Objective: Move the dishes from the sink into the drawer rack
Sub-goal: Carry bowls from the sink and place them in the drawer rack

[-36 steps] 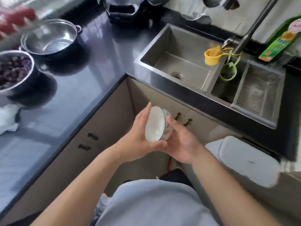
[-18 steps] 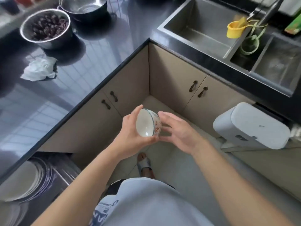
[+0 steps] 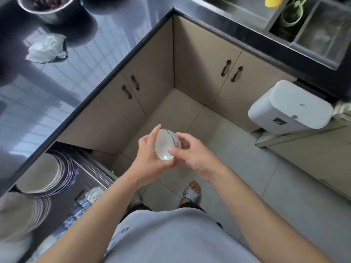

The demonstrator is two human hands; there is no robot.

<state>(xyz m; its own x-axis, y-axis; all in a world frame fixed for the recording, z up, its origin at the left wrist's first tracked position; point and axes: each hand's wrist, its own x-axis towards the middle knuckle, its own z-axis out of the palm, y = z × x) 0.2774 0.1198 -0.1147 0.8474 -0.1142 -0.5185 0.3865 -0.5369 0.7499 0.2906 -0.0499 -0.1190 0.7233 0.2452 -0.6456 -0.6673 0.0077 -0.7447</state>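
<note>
A small white bowl (image 3: 164,144) with a blue rim and painted outside is held on its side over the floor, between both hands. My left hand (image 3: 150,154) grips it from the left, thumb under its lower edge. My right hand (image 3: 191,152) holds its right side with curled fingers and thumb. The open drawer rack (image 3: 89,173) lies at the lower left under the counter, with stacked white plates (image 3: 43,173) standing in it. Only a corner of the sink (image 3: 247,14) shows at the top right.
A dark glossy counter (image 3: 76,54) carries a crumpled white cloth (image 3: 46,48) and a metal bowl of dark fruit (image 3: 45,6). Beige cabinet doors (image 3: 209,69) line the corner. A white bin (image 3: 290,109) hangs at the right. My sandalled foot (image 3: 192,191) stands on the tiled floor.
The view has swung down and left, away from the sink; the drawer rack with plates has come into sight. Both hands carry the bowl lower, and my right hand has closed on it.
</note>
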